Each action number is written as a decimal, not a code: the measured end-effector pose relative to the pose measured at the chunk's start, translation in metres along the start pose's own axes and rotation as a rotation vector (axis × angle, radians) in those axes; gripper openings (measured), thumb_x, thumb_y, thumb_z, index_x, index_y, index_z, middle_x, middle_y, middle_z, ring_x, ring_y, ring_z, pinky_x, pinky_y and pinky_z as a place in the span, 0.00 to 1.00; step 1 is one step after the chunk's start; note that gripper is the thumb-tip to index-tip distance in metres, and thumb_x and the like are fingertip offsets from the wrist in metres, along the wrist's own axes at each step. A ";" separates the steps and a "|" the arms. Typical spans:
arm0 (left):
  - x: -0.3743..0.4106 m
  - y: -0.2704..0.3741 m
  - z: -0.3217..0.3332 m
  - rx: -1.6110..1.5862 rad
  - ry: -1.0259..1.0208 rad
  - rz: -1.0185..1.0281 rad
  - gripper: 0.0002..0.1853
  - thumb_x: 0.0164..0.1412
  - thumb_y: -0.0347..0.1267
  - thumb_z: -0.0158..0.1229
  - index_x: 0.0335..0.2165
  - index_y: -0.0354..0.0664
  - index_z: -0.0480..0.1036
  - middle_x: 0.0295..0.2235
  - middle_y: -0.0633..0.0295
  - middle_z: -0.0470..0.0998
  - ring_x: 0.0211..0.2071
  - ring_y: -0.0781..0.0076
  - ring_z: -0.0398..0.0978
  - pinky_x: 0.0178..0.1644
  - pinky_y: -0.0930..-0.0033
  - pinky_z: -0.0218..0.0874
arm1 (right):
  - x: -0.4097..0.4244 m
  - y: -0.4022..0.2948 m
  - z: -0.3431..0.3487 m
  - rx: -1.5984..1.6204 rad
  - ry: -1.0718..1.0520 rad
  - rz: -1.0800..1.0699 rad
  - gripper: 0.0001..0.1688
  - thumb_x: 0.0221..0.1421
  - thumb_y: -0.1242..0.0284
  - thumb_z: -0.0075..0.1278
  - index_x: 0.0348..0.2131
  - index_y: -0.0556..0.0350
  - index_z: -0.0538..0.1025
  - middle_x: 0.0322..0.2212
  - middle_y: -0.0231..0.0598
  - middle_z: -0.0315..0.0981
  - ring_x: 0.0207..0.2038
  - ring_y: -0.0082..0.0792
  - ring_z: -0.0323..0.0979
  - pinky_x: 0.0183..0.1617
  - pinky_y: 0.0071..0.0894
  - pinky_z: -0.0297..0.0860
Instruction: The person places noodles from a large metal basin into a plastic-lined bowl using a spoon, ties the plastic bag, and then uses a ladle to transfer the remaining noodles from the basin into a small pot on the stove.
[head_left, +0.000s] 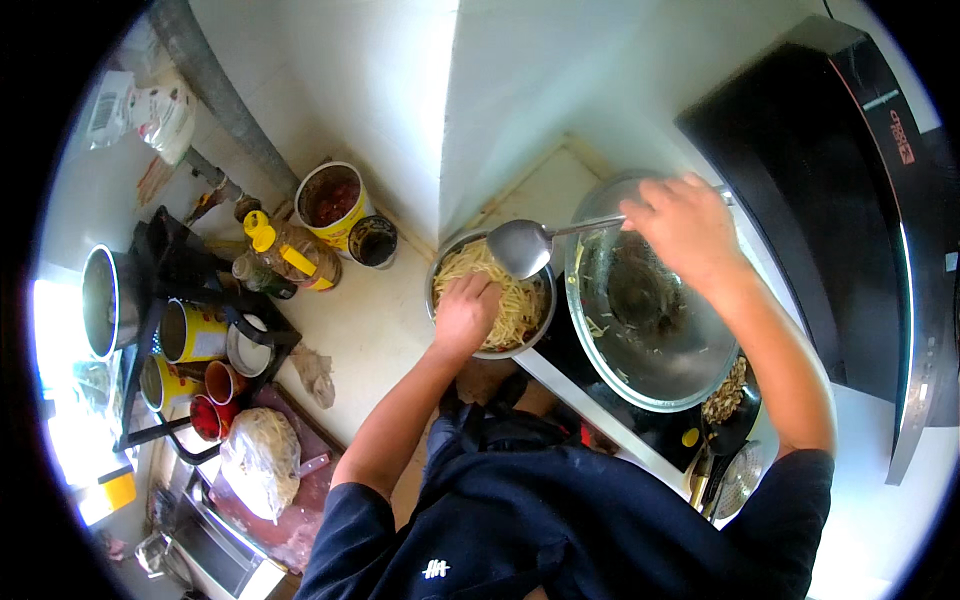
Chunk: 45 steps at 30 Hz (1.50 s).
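Note:
My right hand (686, 225) grips the handle of a metal cooking spoon (519, 247). The spoon's bowl is above the far right part of a round metal bowl (430, 296) filled with pale shredded food (517, 307), perhaps potato, with some red bits. My left hand (469, 311) reaches into that bowl from the near left, its fingers bunched against the shreds. Its fingertips are partly hidden, so I cannot tell whether they pinch any. Under my right hand stands a large shiny basin (637, 360), with a few shreds stuck to its inner wall.
The basin overlaps a black cooktop (600, 379), beside a dark pan of brown pieces (726, 397). A black range hood (795, 202) overhangs the right. At left are an oil bottle (304, 255), a yellow tub (330, 202), a rack (262, 315) of containers and a knife (313, 465) by a plastic bag (259, 461).

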<state>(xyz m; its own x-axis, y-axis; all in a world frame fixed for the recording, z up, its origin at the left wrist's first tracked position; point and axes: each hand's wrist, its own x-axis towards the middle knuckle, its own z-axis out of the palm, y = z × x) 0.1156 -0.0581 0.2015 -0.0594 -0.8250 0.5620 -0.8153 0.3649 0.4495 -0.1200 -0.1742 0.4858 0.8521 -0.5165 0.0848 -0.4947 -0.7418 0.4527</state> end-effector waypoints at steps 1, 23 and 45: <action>0.000 0.002 -0.005 -0.024 0.022 0.014 0.05 0.52 0.27 0.60 0.31 0.42 0.76 0.33 0.58 0.73 0.36 0.58 0.74 0.42 0.56 0.66 | -0.007 0.005 -0.005 0.018 -0.006 0.029 0.08 0.56 0.64 0.58 0.31 0.46 0.83 0.31 0.34 0.75 0.38 0.34 0.78 0.49 0.38 0.67; -0.008 0.075 -0.028 -0.205 0.041 -0.550 0.12 0.55 0.21 0.63 0.40 0.37 0.80 0.39 0.52 0.78 0.42 0.49 0.78 0.47 0.57 0.70 | -0.285 0.145 0.243 -0.047 -0.241 0.908 0.11 0.59 0.61 0.59 0.31 0.48 0.83 0.33 0.38 0.80 0.37 0.45 0.79 0.46 0.48 0.71; 0.076 0.122 0.027 -0.183 -0.157 -0.445 0.16 0.53 0.27 0.70 0.42 0.40 0.79 0.39 0.56 0.77 0.39 0.56 0.79 0.44 0.57 0.70 | -0.155 0.127 0.197 0.400 0.307 0.350 0.08 0.52 0.63 0.66 0.30 0.44 0.84 0.30 0.25 0.77 0.36 0.31 0.75 0.44 0.38 0.62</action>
<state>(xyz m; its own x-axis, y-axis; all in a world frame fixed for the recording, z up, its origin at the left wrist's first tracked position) -0.0036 -0.0878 0.2806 0.1735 -0.9676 0.1837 -0.6675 0.0216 0.7443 -0.3482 -0.2727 0.3558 0.6084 -0.6560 0.4467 -0.7292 -0.6842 -0.0116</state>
